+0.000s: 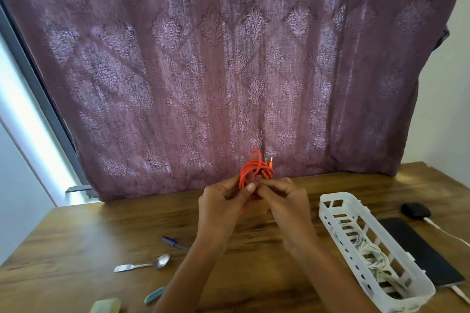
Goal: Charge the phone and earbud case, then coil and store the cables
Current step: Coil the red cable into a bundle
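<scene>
Both hands hold a coiled orange cable upright above the wooden table. My left hand grips the bundle's left side with the thumb across it. My right hand pinches it from the right. The cable's plug ends stick up at the top right of the coil. To the right stands a white slotted basket with a coiled white cable inside. Beyond it lie a black phone and a black earbud case, each with a white cable plugged in.
A purple pen, a metal spoon, a teal-handled item and a pale green block lie on the table's left front. A mauve patterned curtain hangs behind the table. A window frame is at far left.
</scene>
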`<state>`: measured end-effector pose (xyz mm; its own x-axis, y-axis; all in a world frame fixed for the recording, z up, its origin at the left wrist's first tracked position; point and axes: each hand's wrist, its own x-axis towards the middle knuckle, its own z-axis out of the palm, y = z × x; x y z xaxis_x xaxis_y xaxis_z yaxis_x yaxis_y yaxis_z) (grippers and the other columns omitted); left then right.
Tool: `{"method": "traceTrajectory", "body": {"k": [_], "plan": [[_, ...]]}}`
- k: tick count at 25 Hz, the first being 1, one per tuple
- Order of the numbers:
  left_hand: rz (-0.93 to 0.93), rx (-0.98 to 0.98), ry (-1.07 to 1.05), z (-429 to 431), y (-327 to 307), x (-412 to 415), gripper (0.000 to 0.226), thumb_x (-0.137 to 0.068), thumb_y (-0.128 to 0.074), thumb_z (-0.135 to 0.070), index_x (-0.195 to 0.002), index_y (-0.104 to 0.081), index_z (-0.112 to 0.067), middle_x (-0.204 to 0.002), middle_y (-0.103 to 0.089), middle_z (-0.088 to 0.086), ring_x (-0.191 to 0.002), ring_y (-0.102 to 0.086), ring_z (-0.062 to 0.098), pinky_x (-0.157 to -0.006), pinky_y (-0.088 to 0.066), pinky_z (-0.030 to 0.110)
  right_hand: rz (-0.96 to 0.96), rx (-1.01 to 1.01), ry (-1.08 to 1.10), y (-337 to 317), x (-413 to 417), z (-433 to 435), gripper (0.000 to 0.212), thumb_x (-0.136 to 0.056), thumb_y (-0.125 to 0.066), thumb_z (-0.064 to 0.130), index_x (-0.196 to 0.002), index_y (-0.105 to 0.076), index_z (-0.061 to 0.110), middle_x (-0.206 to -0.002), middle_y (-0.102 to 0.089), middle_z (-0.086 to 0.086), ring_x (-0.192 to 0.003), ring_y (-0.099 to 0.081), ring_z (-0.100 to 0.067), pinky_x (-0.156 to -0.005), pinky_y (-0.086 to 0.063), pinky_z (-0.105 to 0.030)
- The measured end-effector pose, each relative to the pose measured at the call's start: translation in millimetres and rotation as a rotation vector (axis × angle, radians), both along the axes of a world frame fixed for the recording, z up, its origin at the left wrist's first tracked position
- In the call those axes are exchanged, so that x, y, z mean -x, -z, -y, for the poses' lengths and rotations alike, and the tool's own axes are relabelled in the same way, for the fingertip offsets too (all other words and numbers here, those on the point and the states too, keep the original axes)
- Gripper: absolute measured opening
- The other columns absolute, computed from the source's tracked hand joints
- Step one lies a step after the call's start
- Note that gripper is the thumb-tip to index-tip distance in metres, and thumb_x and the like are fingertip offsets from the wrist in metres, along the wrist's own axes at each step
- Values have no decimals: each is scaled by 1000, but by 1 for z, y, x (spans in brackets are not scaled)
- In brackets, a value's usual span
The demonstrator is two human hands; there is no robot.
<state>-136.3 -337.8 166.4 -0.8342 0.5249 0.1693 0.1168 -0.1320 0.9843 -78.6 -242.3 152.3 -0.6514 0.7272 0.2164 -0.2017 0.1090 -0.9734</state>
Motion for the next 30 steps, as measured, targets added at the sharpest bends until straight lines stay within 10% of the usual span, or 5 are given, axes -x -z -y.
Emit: {"method": "traceTrajectory", "body": {"k": [6, 14, 24, 30], "plan": [[-231, 194, -180, 3, -4, 9, 16, -82, -68, -17, -82, -73, -33, -73, -70, -19, -69, -62, -12, -65, -44, 4, 99, 198, -126, -16, -4, -7, 24, -82, -64, 9, -59, -63, 17, -50, -47, 13, -43, -39, 0, -39, -27, -13], [-239, 249, -319, 5, 3, 19, 10, -80, -70, -25, -89, -74, -25, -66, -67, -22, -63, -61, -11, -56, -40, 1, 77, 116, -314, -29, -12, -29, 28, -89, -57, 17, -61, -60, 13, -45, -47, 5, -50, -45, -11, -69, -38, -33], [-483, 279, -366, -1, 4, 7, 12, -81, -69, -26, -91, -73, -32, -63, -67, -21, -65, -62, -8, -59, -44, 6, 1, -37, -128, -33, -11, -30, 26, -90, -58, 17, -69, -61, 2, -39, -23, 14, -37, -18, -3, -37, -19, -16], [-6, 93, -287, 1, 3, 15, 10, -83, -66, -20, -85, -76, -15, -71, -73, -3, -74, -67, 10, -73, -49, 21, 65, -421, 27, -15, -12, -43, 18, -84, -67, 21, -67, -68, 24, -46, -47, 13, -48, -40, -1, -50, -34, -16]]}}
